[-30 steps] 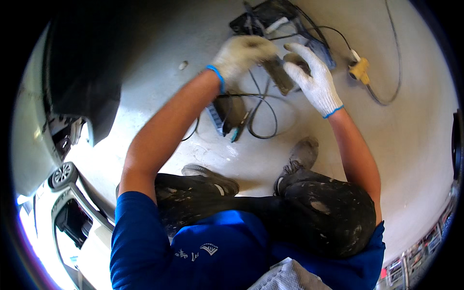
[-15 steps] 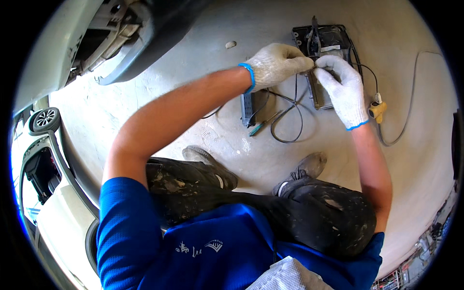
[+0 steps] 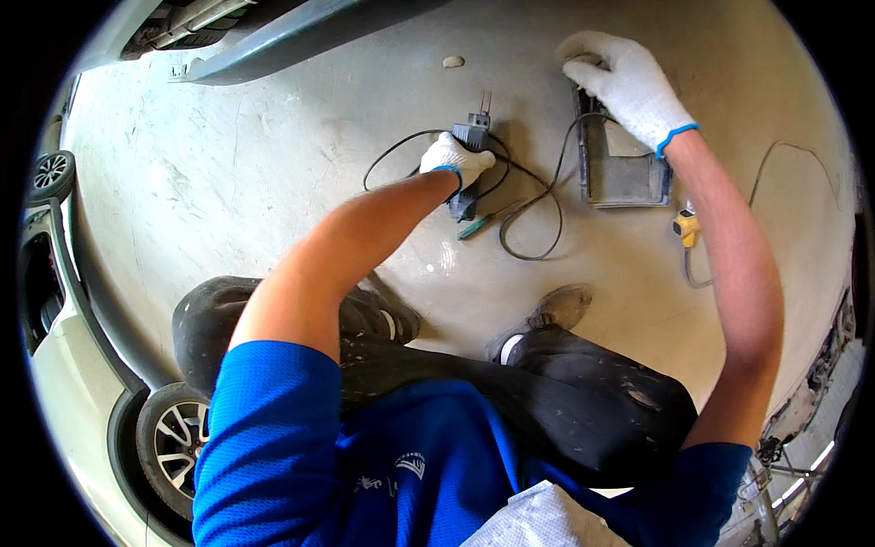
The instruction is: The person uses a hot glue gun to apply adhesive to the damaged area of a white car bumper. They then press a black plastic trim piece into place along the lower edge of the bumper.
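Over a scuffed grey floor (image 3: 301, 182) beside a pale car (image 3: 82, 383), a gloved left hand (image 3: 458, 161) grips a tool (image 3: 470, 137), left of a black tray (image 3: 629, 191). The tool's long axis runs fore-and-aft, two thin prongs (image 3: 488, 102) pointing ahead; it is grey and blocky. The right hand (image 3: 633, 87) curls over the tray, its hold impossible to tell.

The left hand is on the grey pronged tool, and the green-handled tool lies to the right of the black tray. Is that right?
Not quite: the green-handled tool lies to the left of the black tray, as the head view shows. The left hand is on the grey pronged tool, as you said.
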Motion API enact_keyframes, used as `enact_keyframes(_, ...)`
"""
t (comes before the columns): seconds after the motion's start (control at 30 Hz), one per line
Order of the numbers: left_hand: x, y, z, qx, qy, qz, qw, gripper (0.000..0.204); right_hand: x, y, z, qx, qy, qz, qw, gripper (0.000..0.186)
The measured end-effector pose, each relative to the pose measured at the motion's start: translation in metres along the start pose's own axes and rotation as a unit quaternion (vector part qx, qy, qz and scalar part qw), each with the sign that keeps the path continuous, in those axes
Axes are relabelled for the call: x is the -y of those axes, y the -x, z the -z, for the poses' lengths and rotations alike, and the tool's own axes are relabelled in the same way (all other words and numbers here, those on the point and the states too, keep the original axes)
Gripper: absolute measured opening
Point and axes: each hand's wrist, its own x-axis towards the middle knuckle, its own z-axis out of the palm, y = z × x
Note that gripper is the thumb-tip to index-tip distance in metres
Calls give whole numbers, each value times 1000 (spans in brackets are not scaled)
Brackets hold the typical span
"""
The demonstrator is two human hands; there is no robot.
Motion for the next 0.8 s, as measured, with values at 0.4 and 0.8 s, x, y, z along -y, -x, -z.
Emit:
enact_keyframes(0.4,-82,165,174,128,-78,-346,926,75,75,89,62,27,-275,27,961,17)
enact_keyframes(0.8,-78,194,203,23,-80,-440,894,64,87,109,76,39,-277,151,948,18)
